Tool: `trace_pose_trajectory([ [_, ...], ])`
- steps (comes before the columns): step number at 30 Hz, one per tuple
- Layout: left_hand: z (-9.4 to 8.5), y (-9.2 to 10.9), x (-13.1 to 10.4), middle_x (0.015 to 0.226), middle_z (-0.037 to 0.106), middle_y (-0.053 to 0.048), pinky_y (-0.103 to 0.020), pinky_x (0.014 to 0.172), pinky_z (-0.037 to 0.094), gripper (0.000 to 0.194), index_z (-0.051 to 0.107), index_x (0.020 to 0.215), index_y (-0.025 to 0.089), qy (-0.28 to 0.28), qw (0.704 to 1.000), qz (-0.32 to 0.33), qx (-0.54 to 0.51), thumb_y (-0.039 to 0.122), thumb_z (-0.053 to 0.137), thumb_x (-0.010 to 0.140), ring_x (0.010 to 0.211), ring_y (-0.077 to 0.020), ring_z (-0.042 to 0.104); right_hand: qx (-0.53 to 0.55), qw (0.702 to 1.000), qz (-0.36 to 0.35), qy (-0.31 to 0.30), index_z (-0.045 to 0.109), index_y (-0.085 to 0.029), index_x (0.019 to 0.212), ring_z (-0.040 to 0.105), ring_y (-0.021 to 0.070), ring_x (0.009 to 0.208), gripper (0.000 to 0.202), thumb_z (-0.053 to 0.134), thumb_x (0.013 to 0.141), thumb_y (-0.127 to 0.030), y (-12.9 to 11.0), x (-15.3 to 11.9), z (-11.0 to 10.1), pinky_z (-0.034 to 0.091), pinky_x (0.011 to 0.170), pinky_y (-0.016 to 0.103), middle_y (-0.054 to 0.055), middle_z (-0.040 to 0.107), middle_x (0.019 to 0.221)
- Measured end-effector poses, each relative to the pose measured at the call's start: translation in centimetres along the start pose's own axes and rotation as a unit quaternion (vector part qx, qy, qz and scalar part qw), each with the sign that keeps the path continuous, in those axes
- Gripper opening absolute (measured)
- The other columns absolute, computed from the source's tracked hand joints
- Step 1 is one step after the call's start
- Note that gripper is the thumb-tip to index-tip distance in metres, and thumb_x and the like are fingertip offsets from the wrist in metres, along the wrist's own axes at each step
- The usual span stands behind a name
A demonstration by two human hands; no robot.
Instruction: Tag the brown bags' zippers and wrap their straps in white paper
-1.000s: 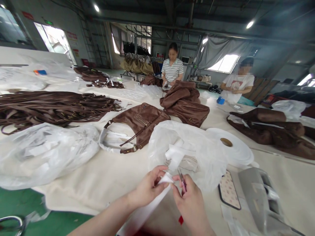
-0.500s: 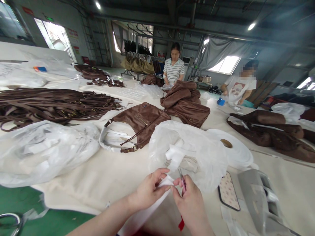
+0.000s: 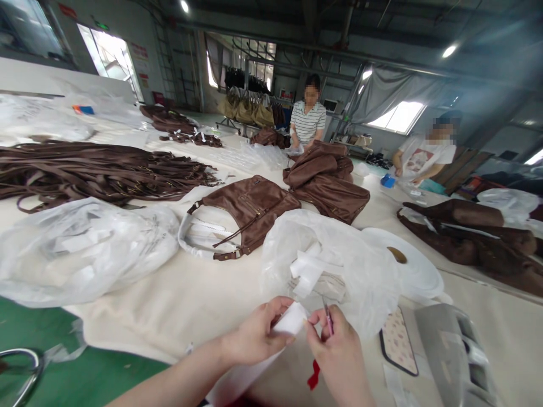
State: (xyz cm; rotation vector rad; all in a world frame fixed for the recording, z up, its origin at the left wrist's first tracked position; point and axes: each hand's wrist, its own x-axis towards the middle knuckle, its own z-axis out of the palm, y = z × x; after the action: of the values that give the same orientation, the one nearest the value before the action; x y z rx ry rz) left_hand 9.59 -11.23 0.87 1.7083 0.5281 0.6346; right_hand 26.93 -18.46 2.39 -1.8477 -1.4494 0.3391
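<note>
Near the bottom centre, my left hand [image 3: 258, 333] grips a folded white strip [image 3: 292, 320] between thumb and fingers; the strip hangs down toward my lap. Just to its right, my right hand [image 3: 337, 345] has its fingers closed around small pointed scissors [image 3: 328, 317], with a red tassel [image 3: 313, 375] below. Its fingertips are at the strip's right edge. Beyond both hands lies a clear plastic bag [image 3: 280, 254] with white scraps [image 3: 309, 271] in it. A brown handbag [image 3: 254, 209] with a wrapped handle rests behind.
Brown straps [image 3: 93, 172] are heaped at left, behind another plastic bag [image 3: 85, 254]. A white roll [image 3: 418, 271], a patterned phone [image 3: 399, 342] and a grey dispenser [image 3: 449, 350] lie at right. More brown bags [image 3: 326, 181] are stacked beyond. Two people stand across the table.
My hands have moved slightly apart, and the strip's folded end now shows more broadly between them. The whole view has shifted slightly, so the table's contents appear further right.
</note>
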Motion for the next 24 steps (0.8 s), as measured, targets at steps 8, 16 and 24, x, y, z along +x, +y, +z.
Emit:
trace_pose_trajectory([
  [8,-0.3,0.0,-0.1,0.104,0.063,-0.005,-0.028,0.081,0.046,0.039,0.049,0.116,0.017,0.031,0.998,-0.017,0.059,0.016,0.058,0.078,0.092,-0.0184,0.058,0.040,0.998,0.043,-0.018,0.055,-0.022,0.088,0.052,0.0165,0.054,0.021,0.057,0.081,-0.042,0.0,0.9,-0.2,0.042,0.056,0.028,-0.001,0.059,0.068],
  [16,0.3,-0.9,0.0,0.090,0.066,-0.003,-0.029,0.076,0.044,0.060,0.036,0.128,0.016,0.024,0.993,-0.015,0.116,0.021,0.064,0.075,0.078,-0.0175,0.058,0.129,0.988,0.061,-0.060,0.036,-0.025,0.064,0.040,0.0122,0.050,0.031,0.063,0.074,-0.036,-0.6,0.7,1.6,0.033,0.048,0.025,-0.008,0.041,0.055],
  [24,-1.2,-0.5,-1.9,0.085,0.069,-0.010,-0.033,0.073,0.047,0.048,0.059,0.105,0.010,-0.151,0.917,-0.233,-0.287,0.053,0.056,0.084,0.074,-0.0211,0.064,0.249,0.951,0.175,0.049,0.038,-0.025,0.063,0.031,0.0090,0.040,0.041,0.072,0.066,-0.047,1.7,3.9,0.5,0.025,0.038,0.024,-0.011,0.034,0.045],
])
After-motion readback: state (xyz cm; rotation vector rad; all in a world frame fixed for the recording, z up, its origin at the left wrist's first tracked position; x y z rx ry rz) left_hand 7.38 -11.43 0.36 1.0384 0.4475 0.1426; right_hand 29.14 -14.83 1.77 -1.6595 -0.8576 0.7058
